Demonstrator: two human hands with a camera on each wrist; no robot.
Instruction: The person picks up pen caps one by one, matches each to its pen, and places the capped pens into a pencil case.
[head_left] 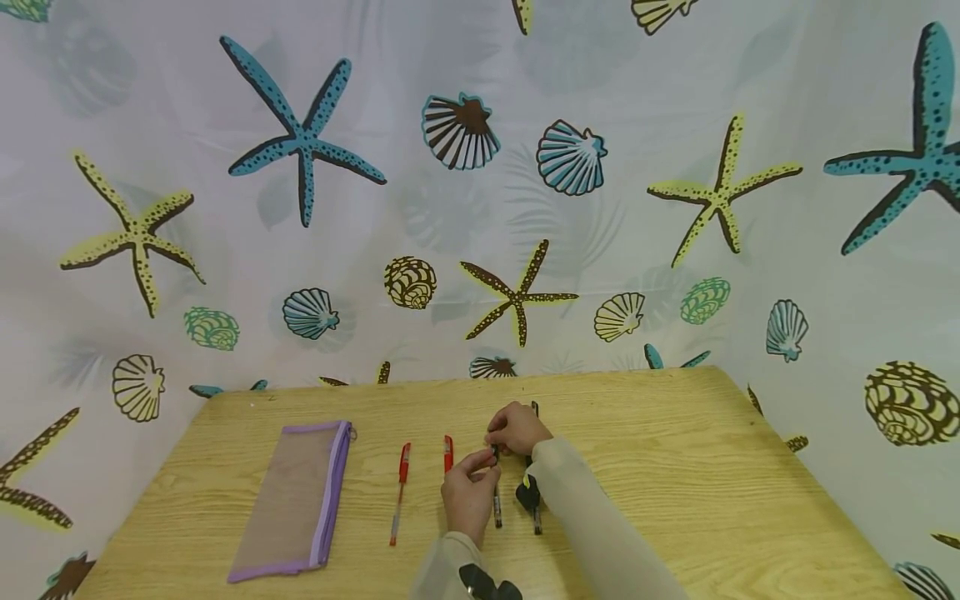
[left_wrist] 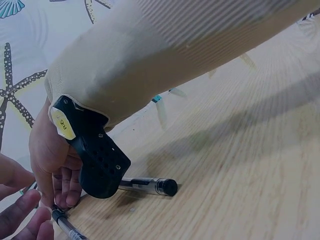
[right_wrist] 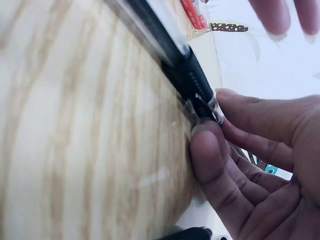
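Note:
My right hand (head_left: 519,429) pinches one end of a black pen (head_left: 497,508) between thumb and fingertips; the right wrist view shows the grip close up, at the pen's dark part (right_wrist: 187,75). Beside that pen, my left hand (head_left: 471,493) is held with fingers bent loosely and apart from it, as its fingertips (right_wrist: 272,20) in the right wrist view show. A second black pen (head_left: 537,521) lies to the right, partly hidden under the right wrist. Left of the hands are two red pens, one in full view (head_left: 400,496) and one (head_left: 448,454) partly covered by the left hand.
A mesh pouch (head_left: 288,500) with purple edging and a zip lies on the left of the wooden table (head_left: 712,483). Behind and beside the table hangs a white curtain (head_left: 450,217) printed with starfish and shells. Dark wrist-camera mounts sit on both sleeves.

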